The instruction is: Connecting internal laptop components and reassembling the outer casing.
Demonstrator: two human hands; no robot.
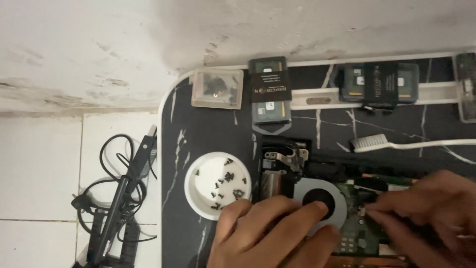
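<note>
An opened laptop chassis (285,154) lies on the black marble-patterned table (208,129), with its round grey cooling fan (317,196) and green circuit board (354,233) exposed. My left hand (267,233) rests on the fan's lower edge, fingers spread and holding nothing. My right hand (426,213) is blurred, its fingertips pinched together at the board just right of the fan; whether they grip anything I cannot tell. A white round dish (215,191) holding several small black screws sits left of the laptop, close to my left hand.
A clear plastic box (217,88) of dark parts stands at the table's back. Beside it lie memory modules (270,92) and more boards (379,82). A white toothbrush (396,144) lies behind the laptop. Black cables and a power strip (119,198) are on the tiled floor at left.
</note>
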